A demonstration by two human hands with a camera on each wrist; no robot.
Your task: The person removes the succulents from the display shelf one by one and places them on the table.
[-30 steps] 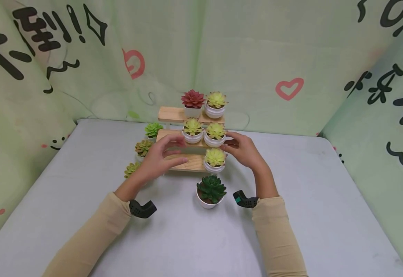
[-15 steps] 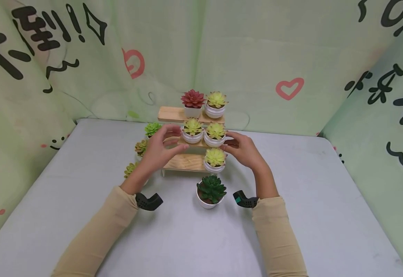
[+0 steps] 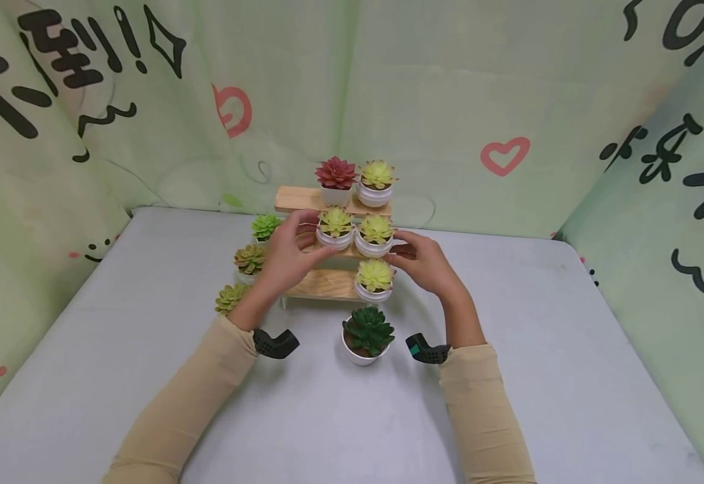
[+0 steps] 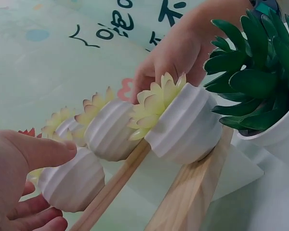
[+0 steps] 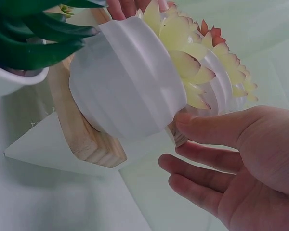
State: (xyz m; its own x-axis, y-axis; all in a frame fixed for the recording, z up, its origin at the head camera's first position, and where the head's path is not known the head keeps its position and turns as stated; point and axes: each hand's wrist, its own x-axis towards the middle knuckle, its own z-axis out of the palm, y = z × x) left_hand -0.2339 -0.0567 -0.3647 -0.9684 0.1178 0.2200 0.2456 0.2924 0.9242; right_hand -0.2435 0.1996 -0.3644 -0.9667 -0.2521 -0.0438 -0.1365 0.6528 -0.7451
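Both hands are up at the middle step of a three-step wooden shelf standing on the grey table.

Left hand: at the left end of the middle step. Thumb lies on top of a white ribbed pot with a yellow-green succulent; the fingers curl beneath and beside that pot, as the left wrist view shows. Whether the fingers bear on the pot or on the plank under it cannot be told.

Right hand: at the right end of the same step, fingers slightly bent and spread, nothing held. In the right wrist view the thumb tip touches the end of the middle plank just beside the second yellow-green pot, which sits directly right of the left hand's pot, the two pots touching or nearly so.

Below and between the hands: one yellow-green succulent pot on the bottom step. Nearer the person, on the table between the two wrists, a dark green succulent in a white pot.

Beyond the hands, on the top step: a red succulent and a yellow-green succulent, side by side.

Left of the left hand, on the table beside the shelf: three small succulents in a row, green, brownish, olive.

Sleeves are tan. Backdrop is pale green cloth with black characters and red hearts.
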